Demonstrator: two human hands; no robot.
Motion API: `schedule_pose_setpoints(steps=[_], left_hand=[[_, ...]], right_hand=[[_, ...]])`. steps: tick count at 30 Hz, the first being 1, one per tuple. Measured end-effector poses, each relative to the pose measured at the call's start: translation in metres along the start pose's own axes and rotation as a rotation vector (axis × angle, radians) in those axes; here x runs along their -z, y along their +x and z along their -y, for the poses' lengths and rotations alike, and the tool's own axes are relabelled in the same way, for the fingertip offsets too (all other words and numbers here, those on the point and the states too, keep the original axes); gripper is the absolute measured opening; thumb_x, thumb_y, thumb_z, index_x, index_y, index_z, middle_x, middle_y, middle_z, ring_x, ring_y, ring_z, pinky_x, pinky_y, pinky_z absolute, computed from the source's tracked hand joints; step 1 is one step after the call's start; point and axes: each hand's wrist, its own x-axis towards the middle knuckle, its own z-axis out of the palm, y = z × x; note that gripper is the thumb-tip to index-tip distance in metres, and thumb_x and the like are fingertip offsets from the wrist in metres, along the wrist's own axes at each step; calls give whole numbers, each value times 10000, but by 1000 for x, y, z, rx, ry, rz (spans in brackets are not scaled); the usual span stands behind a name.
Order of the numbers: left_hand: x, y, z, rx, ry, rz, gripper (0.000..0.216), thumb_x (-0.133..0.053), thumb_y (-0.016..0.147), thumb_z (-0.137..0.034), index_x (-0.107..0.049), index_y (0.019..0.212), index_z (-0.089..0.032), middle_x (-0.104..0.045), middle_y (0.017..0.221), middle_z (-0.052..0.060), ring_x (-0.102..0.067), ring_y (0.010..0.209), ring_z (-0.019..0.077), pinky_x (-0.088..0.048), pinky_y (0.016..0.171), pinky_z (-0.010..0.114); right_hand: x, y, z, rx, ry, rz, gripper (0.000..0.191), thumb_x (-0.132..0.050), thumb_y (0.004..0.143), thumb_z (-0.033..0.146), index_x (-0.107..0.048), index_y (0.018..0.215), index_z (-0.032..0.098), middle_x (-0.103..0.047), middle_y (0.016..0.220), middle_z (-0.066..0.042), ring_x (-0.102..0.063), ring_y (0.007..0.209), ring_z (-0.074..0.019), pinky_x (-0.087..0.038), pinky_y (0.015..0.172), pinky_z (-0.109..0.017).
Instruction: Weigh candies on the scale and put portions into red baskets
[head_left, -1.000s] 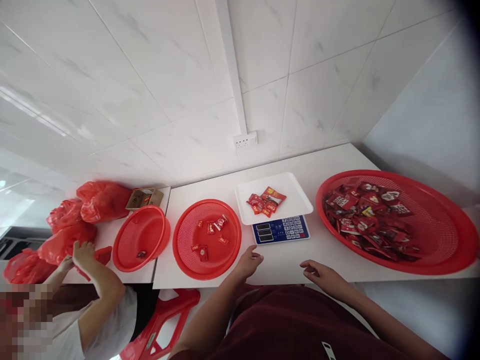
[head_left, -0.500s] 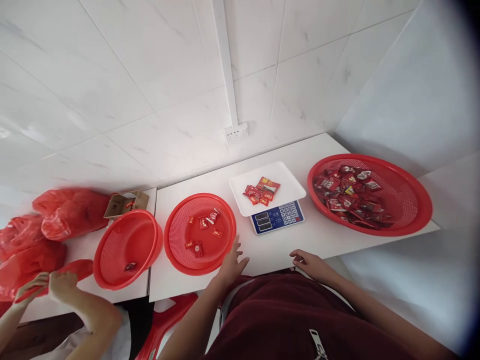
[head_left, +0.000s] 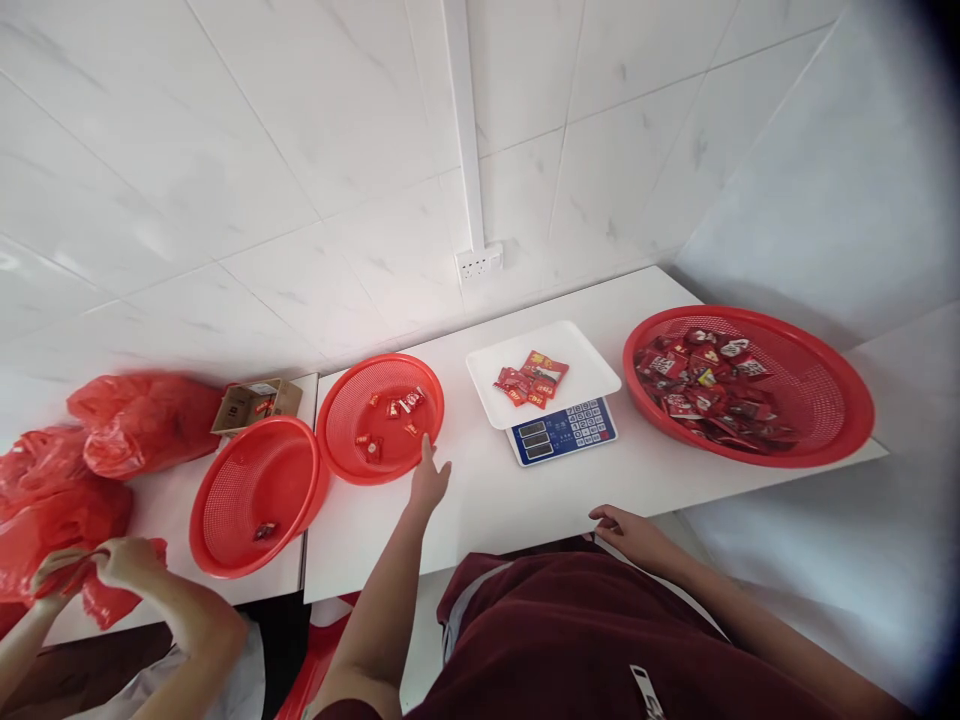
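Note:
At the near right rim of the middle red basket [head_left: 375,465] is my left hand [head_left: 430,483], fingers stretched out against the rim and thumb apart. Several small red wrapped packets [head_left: 411,400] lie inside that basket. My right hand [head_left: 628,530] hangs by the table's front edge, loosely bent, with nothing seen in it. Between and beyond my hands stands a blue digital scale [head_left: 562,436]. On its white tray [head_left: 487,400] rests a small pile of red packets [head_left: 541,372].
A large red basket [head_left: 832,400] full of red packets stands at the right. On the left are another red basket [head_left: 259,460], a cardboard box [head_left: 281,400] and red plastic bags [head_left: 154,420]. A co-worker's hands [head_left: 124,562] handle a red bag there. A wall socket [head_left: 480,262] is behind.
The middle basket has slid back and left along the table, with my left hand following at its rim. My right hand has hardly moved. The co-worker's red bag has changed shape.

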Motion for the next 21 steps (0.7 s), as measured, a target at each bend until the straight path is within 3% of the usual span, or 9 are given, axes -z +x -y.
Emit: schedule_pose_setpoints(steps=[4, 10, 14, 21], left_hand=[[29, 14, 21, 124, 37, -136, 724, -538, 827, -212, -152, 1437, -152, -427, 1384, 182, -369, 1303, 281, -326, 1033, 405], [58, 5, 49, 225, 62, -217, 657, -513, 844, -230, -201, 1417, -161, -404, 1397, 189, -390, 1285, 301, -358, 1001, 416], [61, 4, 52, 238, 61, -242, 597, -512, 845, -218, -263, 1385, -177, -419, 1393, 158, -420, 1264, 271, -376, 985, 374], [42, -11, 44, 249, 88, -243, 473, -577, 817, -250, -430, 1263, -187, -617, 1166, 121, -570, 1083, 238, -417, 888, 314]], right_hand=[[-1, 0, -5, -4, -5, -4, 285, -449, 769, 309, -625, 975, 219, -704, 915, -53, -652, 862, -216, -479, 788, -310], [-6, 6, -13, 9, 29, -9, 289, -454, 749, 332, -632, 953, 230, -713, 896, -40, -659, 861, -215, -486, 785, -303], [-9, 7, -13, 23, 22, 0, 306, -453, 735, 367, -631, 947, 234, -716, 893, -42, -662, 855, -223, -489, 785, -319], [-21, 20, -23, 15, 47, 42, 413, -463, 651, 506, -635, 911, 236, -720, 912, -76, -674, 851, -261, -508, 778, -342]])
